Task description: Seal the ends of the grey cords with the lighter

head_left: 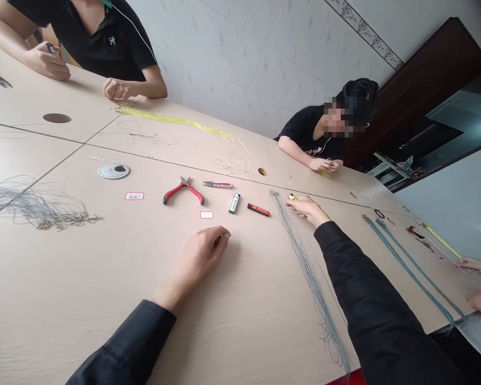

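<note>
Beside right hand [309, 208]: black lighter [258, 209], red lettering.

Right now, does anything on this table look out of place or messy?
Mostly tidy. The grey cord bundle by the right hand trails off the table's near edge, its ends frayed and splayed. Another grey bundle at far left lies tangled.

Right hand [308, 208] on yellow lighter [292, 197], grey cords [304, 256], left hand [202, 251] on table [84, 278]

I count two lighters [234, 203], one pair of red pliers [183, 191], one pair of snips [218, 184], two white stickers [134, 196], and one black-and-red stick [258, 209].
</note>
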